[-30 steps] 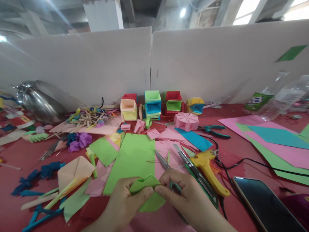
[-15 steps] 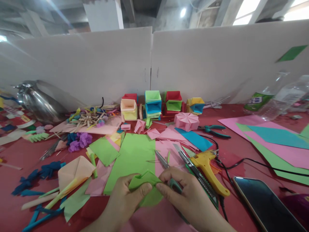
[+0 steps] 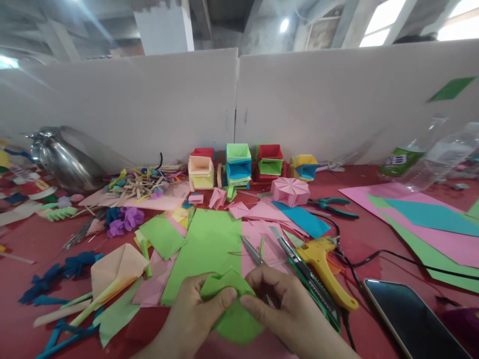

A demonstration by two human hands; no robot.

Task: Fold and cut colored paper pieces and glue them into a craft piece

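Observation:
A folded piece of green paper (image 3: 239,321) is held between my two hands, low in the middle of the head view. My left hand (image 3: 200,309) pinches its left side, thumb on top. From the right, my right hand (image 3: 279,304) grips the paper's edge with thumb and fingers, the two thumbs almost meeting. Scissors (image 3: 252,250) lie partly under my right hand, their blades pointing away. Just beyond the hands lies a flat green sheet (image 3: 215,239) beside pink paper pieces.
At right are a utility knife (image 3: 307,274), a yellow glue gun (image 3: 322,264) with its cord, pliers (image 3: 335,205) and a phone (image 3: 415,319). Folded paper boxes (image 3: 238,167) stand along the white partition (image 3: 149,104). A metal jug (image 3: 65,159) and plastic bottles (image 3: 402,157) flank them.
The green paper has turned in my hands, and more of its lower part shows below the thumbs. My fingers have shifted slightly. The whole view has moved down a little.

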